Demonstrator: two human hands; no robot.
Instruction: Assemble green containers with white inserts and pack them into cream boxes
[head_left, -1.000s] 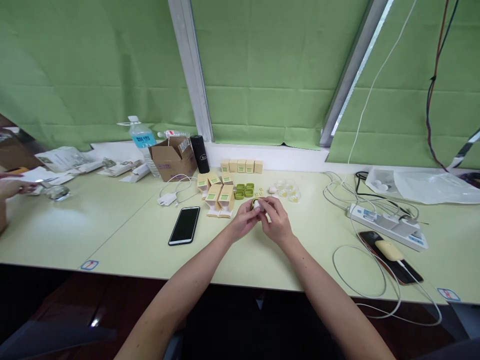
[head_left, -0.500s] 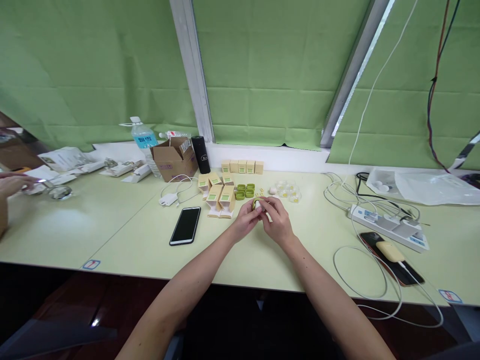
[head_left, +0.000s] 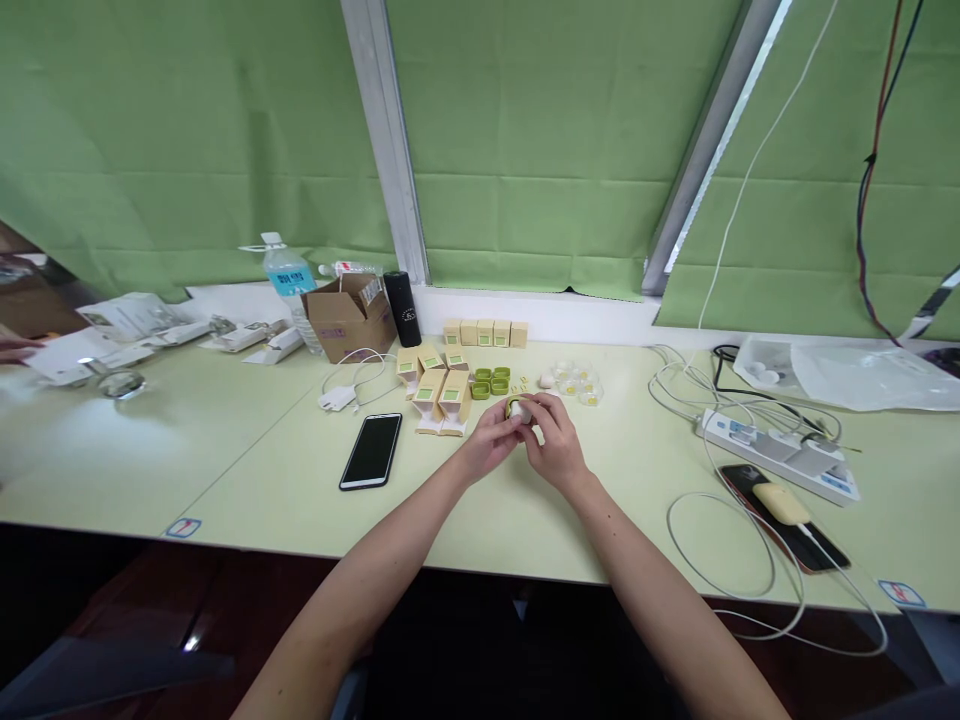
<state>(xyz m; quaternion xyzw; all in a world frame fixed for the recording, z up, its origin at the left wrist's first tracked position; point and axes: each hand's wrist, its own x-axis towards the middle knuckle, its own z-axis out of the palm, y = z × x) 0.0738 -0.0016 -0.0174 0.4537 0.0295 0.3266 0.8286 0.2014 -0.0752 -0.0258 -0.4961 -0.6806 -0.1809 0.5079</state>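
Note:
My left hand (head_left: 487, 447) is closed around a small olive-green container (head_left: 511, 402), held above the table's middle. My right hand (head_left: 555, 440) meets it from the other side, fingertips pinching a small white piece (head_left: 519, 411) at the container; fingers partly hide both. Just beyond my hands sit several similar green square containers (head_left: 491, 381). Tiny yellow pieces (head_left: 520, 384) lie to their right, beside clear round cups with yellow centres (head_left: 577, 380). Open cream cardboard boxes (head_left: 442, 395) lie to the left, and a row of small closed boxes (head_left: 485, 333) stands at the back.
A phone (head_left: 370, 452) lies left of my arms. Farther left are a brown carton (head_left: 349, 320), a black cylinder (head_left: 403, 308), a water bottle (head_left: 289, 285) and a clear glass object (head_left: 120, 383). Cables and a power strip (head_left: 776, 455) occupy the right. Another person's hand (head_left: 13, 347) shows at the left edge.
My hands stay nearly in place, with a slight shift of the fingers showing more of the white piece. The other person's hand has moved left, away from the clear glass object.

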